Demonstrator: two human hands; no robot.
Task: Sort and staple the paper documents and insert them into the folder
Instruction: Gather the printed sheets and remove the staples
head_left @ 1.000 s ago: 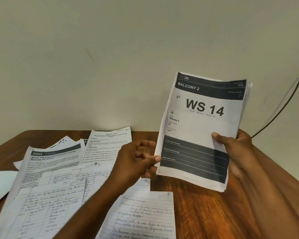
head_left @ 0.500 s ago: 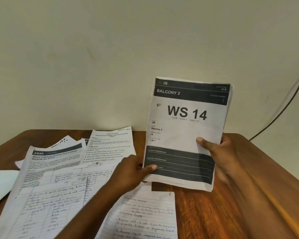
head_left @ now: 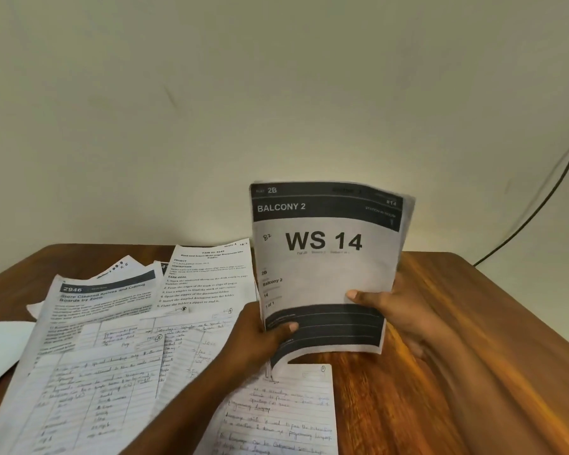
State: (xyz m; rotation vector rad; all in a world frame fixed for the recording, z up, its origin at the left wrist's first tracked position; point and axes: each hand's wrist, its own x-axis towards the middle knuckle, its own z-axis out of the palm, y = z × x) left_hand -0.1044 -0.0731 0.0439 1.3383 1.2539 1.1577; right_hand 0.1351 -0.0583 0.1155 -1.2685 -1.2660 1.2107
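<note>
A stack of printed sheets (head_left: 326, 264), its top page reading "BALCONY 2" and "WS 14", stands upright above the wooden table (head_left: 440, 339). My left hand (head_left: 260, 336) pinches its lower left corner, thumb on the front. My right hand (head_left: 398, 310) holds the right edge, thumb across the page. The bottom edge of the stack curls near the table. Loose printed and handwritten sheets (head_left: 105, 349) lie spread over the left half of the table. One handwritten page (head_left: 286, 412) lies just below the stack.
A white sheet or folder edge (head_left: 0, 349) shows at the far left. A black cable (head_left: 539, 205) runs down the wall at the right. The wall stands directly behind the table's far edge.
The stack has moved left and down toward the table. My left hand, open beside it a second ago, now grips its lower left corner.
</note>
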